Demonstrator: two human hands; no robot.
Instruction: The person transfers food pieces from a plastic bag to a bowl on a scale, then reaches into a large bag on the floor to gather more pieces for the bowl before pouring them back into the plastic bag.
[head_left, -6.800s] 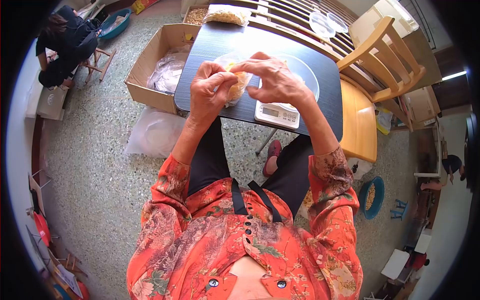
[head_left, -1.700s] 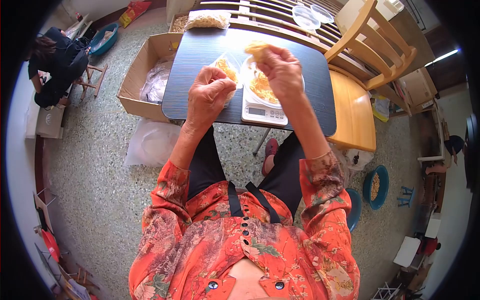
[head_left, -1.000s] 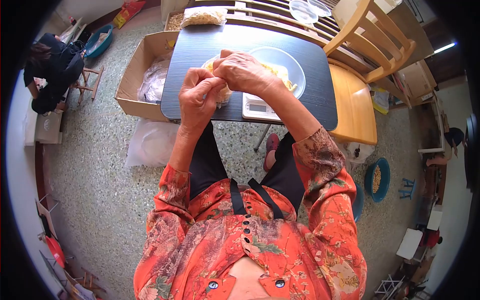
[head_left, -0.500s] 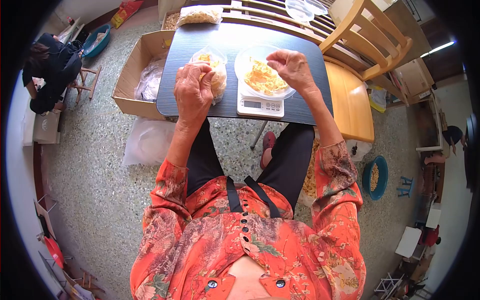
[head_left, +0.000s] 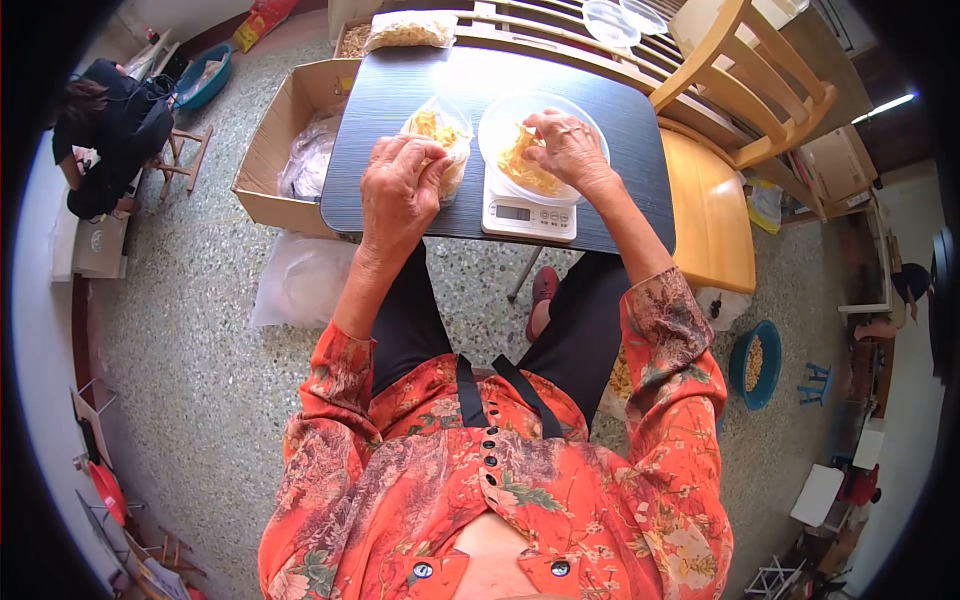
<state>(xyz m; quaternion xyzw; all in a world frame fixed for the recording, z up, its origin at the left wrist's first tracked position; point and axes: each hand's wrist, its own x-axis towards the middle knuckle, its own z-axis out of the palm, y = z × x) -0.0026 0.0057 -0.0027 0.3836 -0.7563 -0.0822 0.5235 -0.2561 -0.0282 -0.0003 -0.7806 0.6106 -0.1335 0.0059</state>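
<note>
1 slatted wooden bench (head_left: 520, 47) runs along the far side of 1 dark table (head_left: 632, 170), and 1 wooden chair (head_left: 712, 225) crowds the table's right edge. 2 other people (head_left: 115, 125) are well apart from the table, 1 to its left and 1, partly seen, to its right. 1 open cardboard box (head_left: 262, 200) stands close against the table's left edge, closing off that side. At least 2 blue tubs (head_left: 765, 385) stand on the floor, 1 on either side of the table. 1 filled bag (head_left: 410, 30) lies at the table's far left corner; beyond the table, 2 clear round containers (head_left: 608, 25) sit on the bench. Near the table's front edge, 1 clear bowl (head_left: 490, 122) rests on 1 white scale (head_left: 528, 216). The left hand (head_left: 402, 188), thumb and fingertips together, pinches 1 small bag (head_left: 457, 165) on the table's left half. The right hand (head_left: 572, 150), fingers half curled, reaches into the bowl, covering some yellow shreds (head_left: 522, 168); whether it grips any, I cannot tell.
</note>
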